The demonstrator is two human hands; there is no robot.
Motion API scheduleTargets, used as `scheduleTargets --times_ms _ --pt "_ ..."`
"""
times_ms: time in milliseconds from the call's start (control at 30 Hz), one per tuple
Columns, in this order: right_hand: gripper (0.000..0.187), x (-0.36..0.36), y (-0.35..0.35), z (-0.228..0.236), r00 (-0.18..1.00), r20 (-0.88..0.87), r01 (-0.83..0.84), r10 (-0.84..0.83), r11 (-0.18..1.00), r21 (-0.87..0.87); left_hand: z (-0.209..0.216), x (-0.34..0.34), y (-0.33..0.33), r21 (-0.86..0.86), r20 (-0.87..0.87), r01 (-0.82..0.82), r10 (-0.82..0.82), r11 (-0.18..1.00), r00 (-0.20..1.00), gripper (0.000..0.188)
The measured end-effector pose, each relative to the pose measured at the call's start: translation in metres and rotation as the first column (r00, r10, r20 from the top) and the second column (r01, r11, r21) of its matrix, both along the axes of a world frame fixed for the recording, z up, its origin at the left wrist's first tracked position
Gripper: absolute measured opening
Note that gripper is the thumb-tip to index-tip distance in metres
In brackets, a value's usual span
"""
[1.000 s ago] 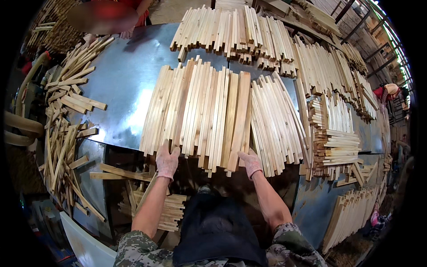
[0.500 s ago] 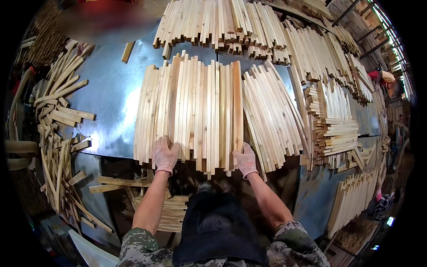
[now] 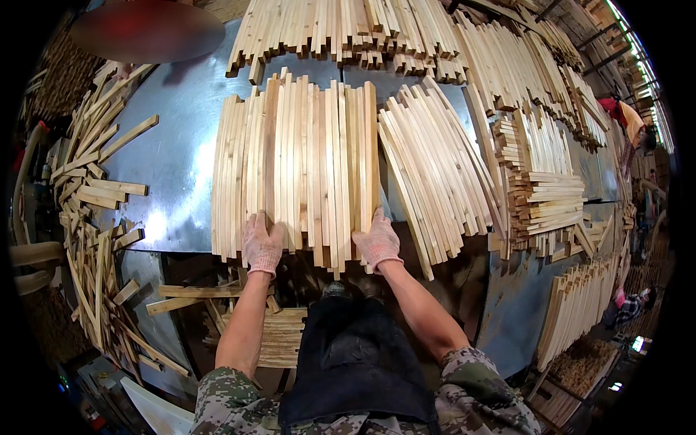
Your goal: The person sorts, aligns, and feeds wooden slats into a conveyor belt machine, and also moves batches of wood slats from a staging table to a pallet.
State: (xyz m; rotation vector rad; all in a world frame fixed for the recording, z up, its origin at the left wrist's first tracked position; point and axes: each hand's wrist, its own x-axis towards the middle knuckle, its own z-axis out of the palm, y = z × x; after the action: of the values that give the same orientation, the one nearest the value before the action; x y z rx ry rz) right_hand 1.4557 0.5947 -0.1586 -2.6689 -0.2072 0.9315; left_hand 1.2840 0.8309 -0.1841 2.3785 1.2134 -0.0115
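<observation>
Beyond my black apron (image 3: 355, 362), my left hand (image 3: 262, 245), in a pinkish-white knit glove, lies with fingers extended and thumb spread on the near ends of a row of pale, square-cut wooden sticks (image 3: 304, 167). My right hand (image 3: 378, 241), gloved alike, is partly opened against the row's right edge; I can't tell how firmly it grips. The row rests on a shiny grey metal table (image 3: 163, 174), beside a slanted wooden batch (image 3: 438, 170). Farther off lies a stacked wooden row (image 3: 348, 29).

A shiny metal table (image 3: 167, 156) carries pale wooden sticks (image 3: 304, 167) — lined up side by side centrally, jumbled at left.
</observation>
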Motion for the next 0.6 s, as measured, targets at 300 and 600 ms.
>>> scheduleTargets --times_ms 300,600 --pt "0.100 -0.010 -0.006 -0.030 0.987 0.141 0.046 -0.071 0.984 0.172 0.007 0.004 -0.004 0.010 -0.010 0.005 -0.005 1.000 1.000 0.067" --pt "0.095 -0.022 -0.008 -0.006 0.984 0.178 -0.064 0.033 0.984 0.167 -0.006 -0.003 -0.004 0.053 0.011 0.007 -0.008 0.999 1.000 0.070"
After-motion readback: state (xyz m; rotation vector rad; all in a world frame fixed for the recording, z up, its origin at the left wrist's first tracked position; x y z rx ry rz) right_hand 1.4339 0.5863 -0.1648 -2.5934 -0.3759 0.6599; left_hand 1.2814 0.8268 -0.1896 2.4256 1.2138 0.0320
